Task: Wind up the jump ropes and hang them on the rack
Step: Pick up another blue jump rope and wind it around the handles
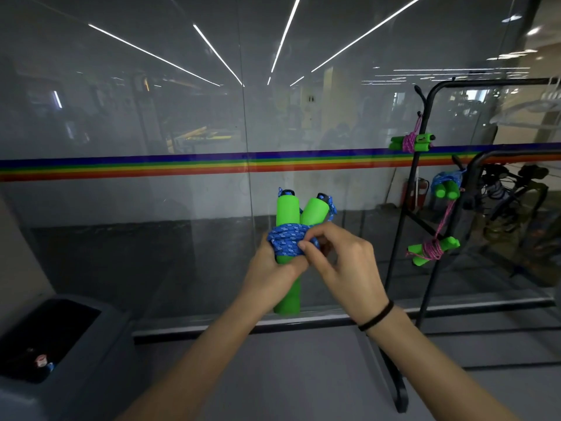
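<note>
The left hand (270, 275) grips the two green foam handles (287, 211) and the right hand (343, 262) pinches the blue cord (288, 240) wound on them (light, soft, probably loosening easily, so hold over the wraps), well apart from the rack (491, 82) behind.

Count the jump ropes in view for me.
4. One blue rope is wound round its handles in the left hand and right hand. Three hang on the rack: upper pink rope, middle blue rope, lower pink rope. More may hide off-frame right.
</note>
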Demonstrator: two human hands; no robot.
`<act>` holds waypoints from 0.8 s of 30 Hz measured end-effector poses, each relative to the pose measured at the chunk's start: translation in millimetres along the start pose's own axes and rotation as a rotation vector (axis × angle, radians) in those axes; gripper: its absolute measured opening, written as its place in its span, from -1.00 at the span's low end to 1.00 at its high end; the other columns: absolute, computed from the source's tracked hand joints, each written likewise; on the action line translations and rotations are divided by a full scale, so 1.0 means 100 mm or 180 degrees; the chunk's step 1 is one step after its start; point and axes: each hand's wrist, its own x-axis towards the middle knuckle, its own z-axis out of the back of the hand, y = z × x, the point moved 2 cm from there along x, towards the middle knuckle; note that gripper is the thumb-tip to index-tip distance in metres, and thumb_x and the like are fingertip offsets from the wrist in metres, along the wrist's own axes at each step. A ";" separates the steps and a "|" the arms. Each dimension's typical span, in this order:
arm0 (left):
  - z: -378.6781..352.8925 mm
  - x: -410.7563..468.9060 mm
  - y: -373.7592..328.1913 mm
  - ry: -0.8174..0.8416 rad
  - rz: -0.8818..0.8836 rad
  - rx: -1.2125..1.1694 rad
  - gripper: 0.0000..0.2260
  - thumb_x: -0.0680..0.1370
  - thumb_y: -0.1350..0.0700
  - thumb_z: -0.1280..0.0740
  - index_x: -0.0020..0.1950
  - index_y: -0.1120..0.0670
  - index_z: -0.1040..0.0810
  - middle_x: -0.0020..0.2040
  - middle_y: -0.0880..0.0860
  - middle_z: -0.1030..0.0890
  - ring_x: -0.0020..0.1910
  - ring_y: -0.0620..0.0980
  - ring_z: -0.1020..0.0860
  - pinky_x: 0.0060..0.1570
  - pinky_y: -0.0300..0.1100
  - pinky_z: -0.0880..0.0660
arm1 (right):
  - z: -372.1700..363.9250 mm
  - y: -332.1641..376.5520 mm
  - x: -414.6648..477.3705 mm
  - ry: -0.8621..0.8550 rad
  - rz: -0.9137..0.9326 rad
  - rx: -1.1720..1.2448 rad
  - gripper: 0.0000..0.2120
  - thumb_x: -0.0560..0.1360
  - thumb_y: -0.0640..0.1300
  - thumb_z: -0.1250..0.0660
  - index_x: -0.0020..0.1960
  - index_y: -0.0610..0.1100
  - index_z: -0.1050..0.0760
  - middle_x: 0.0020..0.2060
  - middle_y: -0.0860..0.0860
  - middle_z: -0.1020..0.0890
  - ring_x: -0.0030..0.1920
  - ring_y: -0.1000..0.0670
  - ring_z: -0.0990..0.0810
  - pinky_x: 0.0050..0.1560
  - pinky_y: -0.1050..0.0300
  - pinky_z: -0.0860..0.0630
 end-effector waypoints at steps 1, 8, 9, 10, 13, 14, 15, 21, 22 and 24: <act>-0.01 0.00 -0.01 0.0031 -0.0014 -0.0053 -0.53 0.14 -0.12 -0.41 0.03 -0.11 -0.50 -0.11 0.00 -0.63 -0.17 0.01 -0.57 -0.03 0.06 -0.54 | -0.01 0.01 -0.02 -0.0021 0.0018 0.0104 -0.84 0.44 -0.03 -0.32 -0.10 -0.13 -0.52 -0.26 0.02 -0.62 -0.25 0.14 -0.53 -0.19 0.39 -0.41; -0.03 -0.12 -0.11 0.0365 -0.0026 -0.0380 -0.69 0.26 0.14 -0.37 0.00 0.04 -0.52 -0.35 -0.06 -0.55 -0.37 -0.08 -0.49 -0.25 -0.09 -0.45 | 0.04 -0.01 -0.04 -0.0090 -0.0074 0.0815 -0.88 0.42 -0.16 -0.39 -0.05 -0.15 -0.53 -0.25 0.07 -0.60 -0.20 0.18 -0.56 -0.10 0.44 -0.43; -0.03 -0.12 -0.12 0.0371 -0.0023 -0.0403 -0.70 0.26 0.15 -0.37 -0.01 0.07 -0.52 -0.36 -0.04 -0.54 -0.38 -0.06 -0.48 -0.27 -0.09 -0.44 | 0.05 -0.01 -0.03 -0.0115 -0.0031 0.0800 -0.89 0.41 -0.17 -0.41 -0.08 -0.16 -0.55 -0.25 0.05 -0.60 -0.21 0.17 -0.55 -0.10 0.41 -0.44; -0.03 -0.12 -0.12 0.0375 -0.0021 -0.0408 -0.70 0.26 0.16 -0.36 -0.02 0.08 -0.51 -0.36 -0.03 -0.52 -0.38 -0.05 -0.47 -0.28 -0.10 -0.43 | 0.06 -0.02 -0.01 -0.0130 0.0030 0.0751 -0.91 0.40 -0.18 -0.42 -0.11 -0.17 -0.57 -0.24 0.03 -0.60 -0.21 0.17 -0.54 -0.10 0.39 -0.45; -0.01 -0.11 -0.10 0.0389 0.0043 -0.0330 -0.69 0.25 0.16 -0.35 -0.03 0.09 -0.49 -0.34 0.01 -0.51 -0.40 -0.05 -0.47 -0.33 -0.13 -0.42 | 0.09 -0.02 0.03 -0.0068 0.0213 0.0408 -0.92 0.37 -0.18 -0.45 -0.17 -0.18 -0.61 -0.19 0.00 -0.56 -0.17 0.17 -0.52 -0.08 0.40 -0.44; 0.00 -0.11 -0.08 0.0371 0.0067 -0.0291 -0.68 0.23 0.15 -0.36 -0.02 0.09 -0.48 -0.35 0.02 -0.52 -0.40 -0.05 -0.47 -0.34 -0.14 -0.41 | 0.08 -0.02 0.04 -0.0019 0.0276 0.0269 -0.93 0.37 -0.18 -0.45 -0.18 -0.18 -0.61 -0.18 0.00 -0.55 -0.16 0.18 -0.50 -0.07 0.41 -0.43; 0.01 -0.10 -0.07 0.0336 0.0094 -0.0247 -0.66 0.22 0.14 -0.36 -0.01 0.08 -0.48 -0.35 0.02 -0.52 -0.40 -0.04 -0.47 -0.33 -0.14 -0.41 | 0.08 -0.02 0.05 0.0035 0.0334 0.0148 -0.93 0.37 -0.18 -0.44 -0.19 -0.18 -0.61 -0.17 0.00 -0.56 -0.16 0.19 -0.50 -0.07 0.41 -0.43; 0.05 -0.04 0.01 0.0199 0.0149 0.0063 -0.62 0.19 0.06 -0.38 -0.01 -0.04 -0.46 -0.27 0.02 -0.56 -0.34 -0.04 -0.51 -0.24 -0.06 -0.48 | 0.06 0.02 0.09 0.0435 0.0252 -0.0258 -0.92 0.33 -0.19 -0.45 -0.22 -0.16 -0.55 -0.29 0.01 -0.62 -0.27 0.08 -0.57 -0.17 0.19 -0.50; 0.06 -0.03 0.01 0.0167 0.0122 0.0176 -0.61 0.19 0.02 -0.38 0.00 -0.05 -0.45 -0.23 0.02 -0.57 -0.31 -0.03 -0.53 -0.20 -0.04 -0.49 | 0.06 0.02 0.11 0.0491 0.0110 -0.0268 -0.89 0.33 -0.19 -0.46 -0.19 -0.15 -0.55 -0.28 0.02 -0.63 -0.27 0.10 -0.57 -0.15 0.21 -0.50; 0.06 -0.01 0.01 0.0111 0.0095 0.0351 -0.59 0.18 -0.02 -0.37 0.01 -0.05 -0.45 -0.19 0.01 -0.60 -0.27 -0.03 -0.54 -0.15 -0.03 -0.52 | 0.07 0.02 0.14 0.0613 -0.0167 -0.0283 -0.86 0.34 -0.17 -0.47 -0.12 -0.13 -0.57 -0.26 0.02 -0.65 -0.25 0.12 -0.58 -0.09 0.25 -0.51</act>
